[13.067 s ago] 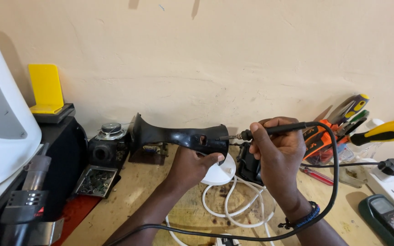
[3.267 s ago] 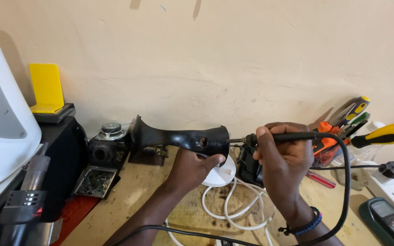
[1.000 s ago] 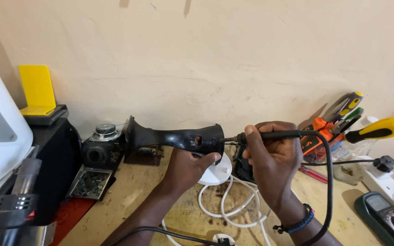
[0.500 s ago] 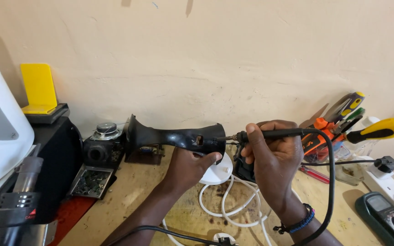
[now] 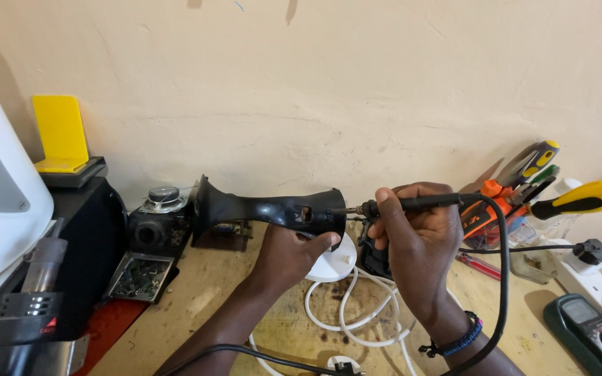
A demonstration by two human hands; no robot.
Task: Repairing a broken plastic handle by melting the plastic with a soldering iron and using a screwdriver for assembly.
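Gripping a black housing [image 5: 266, 209] from below, the left hand [image 5: 290, 254] faces the right hand [image 5: 412, 233] pinching a soldering iron [image 5: 426, 202].

Two bare forearms, no sleeves, rising from bottom centre of frame. Left hand [image 5: 288, 256] unadorned. Right hand [image 5: 418, 237] with dark blue-black beaded bracelet [image 5: 454, 341] at wrist, lower right.

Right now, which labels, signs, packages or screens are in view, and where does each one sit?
Multimeter: bottom right on the bench, dark green case with a small grey screen.
Heat gun: bottom left, grey and black, a small red triangular mark on its body.
No packages or signs show.
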